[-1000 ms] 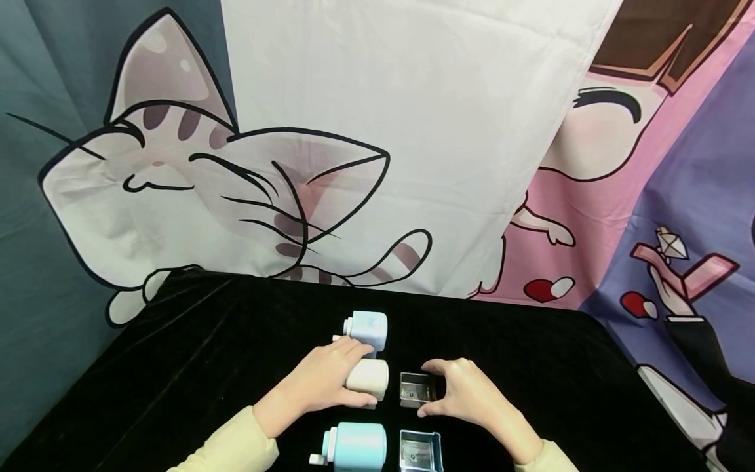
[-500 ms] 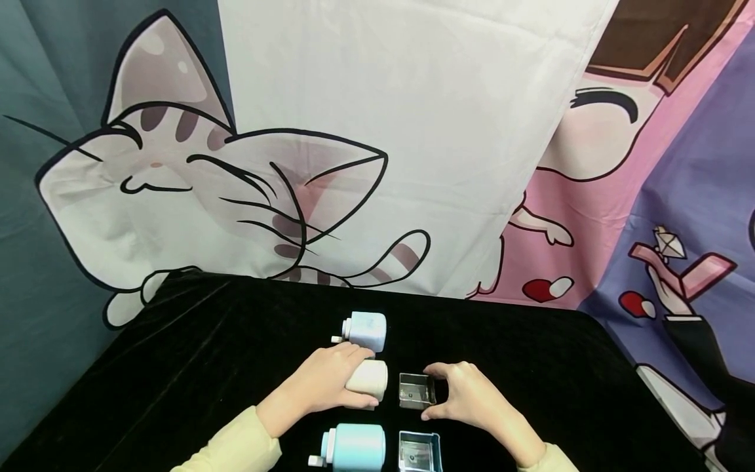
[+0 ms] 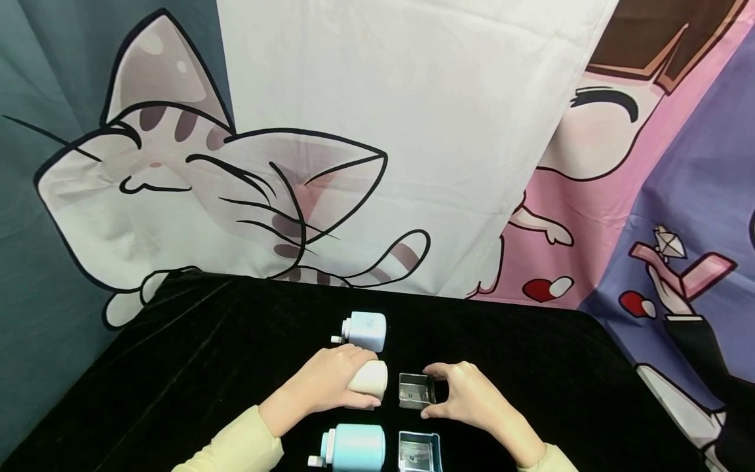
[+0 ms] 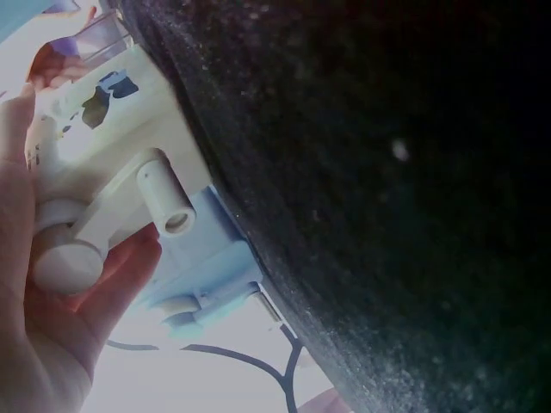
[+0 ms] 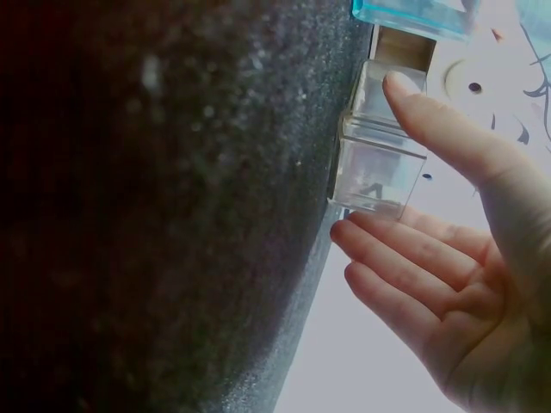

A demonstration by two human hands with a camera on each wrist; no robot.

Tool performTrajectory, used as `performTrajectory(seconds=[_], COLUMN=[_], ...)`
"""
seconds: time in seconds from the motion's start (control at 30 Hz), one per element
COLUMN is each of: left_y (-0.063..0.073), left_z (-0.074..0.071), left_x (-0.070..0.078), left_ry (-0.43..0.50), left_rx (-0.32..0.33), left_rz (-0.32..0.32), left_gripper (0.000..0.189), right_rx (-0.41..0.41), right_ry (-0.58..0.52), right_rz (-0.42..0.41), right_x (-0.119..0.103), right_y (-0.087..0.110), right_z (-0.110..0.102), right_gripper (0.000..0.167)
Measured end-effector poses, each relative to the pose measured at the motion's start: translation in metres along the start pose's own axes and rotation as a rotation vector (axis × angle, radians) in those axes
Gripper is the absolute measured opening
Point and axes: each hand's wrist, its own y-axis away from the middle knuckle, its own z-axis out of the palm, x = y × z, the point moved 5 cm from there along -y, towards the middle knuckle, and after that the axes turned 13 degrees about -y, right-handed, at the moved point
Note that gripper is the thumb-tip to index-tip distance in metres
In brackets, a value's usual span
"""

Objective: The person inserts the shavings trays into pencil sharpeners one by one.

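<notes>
My left hand grips a cream-white crank pencil sharpener in the middle of the row. Its crank handle points toward the left wrist camera. Just right of it, my right hand holds a clear shavings drawer between thumb and fingers. In the right wrist view, the thumb lies on one end of the drawer and the fingertips are at the other. Beyond the drawer, the sharpener's front shows a drawer slot and a round pencil hole.
A pale blue sharpener stands behind the cream one. Nearer the front are a turquoise sharpener and, to its right, a separate clear drawer with a blue front. Black cloth covers the table; a printed curtain hangs behind.
My left hand has shifted slightly to the right and nearer over the cream sharpener. My right hand and the clear drawer stay almost still.
</notes>
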Motion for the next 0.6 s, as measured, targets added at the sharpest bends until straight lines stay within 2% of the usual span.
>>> performTrajectory(seconds=[0.17, 0.6], left_y=[-0.0001, 0.0008], left_z=[-0.0008, -0.0007], left_x=[0.001, 0.0006], left_ry=[-0.004, 0.01], left_rx=[0.023, 0.027], left_rz=[0.01, 0.014], left_gripper=[0.05, 0.049], right_rx=[0.007, -0.001], right_ry=[-0.015, -0.027], right_rz=[-0.007, -0.011], right_x=[-0.0008, -0.0004], right_y=[0.0, -0.0028], right_z=[0.0, 0.0046], right_gripper=[0.054, 0.04])
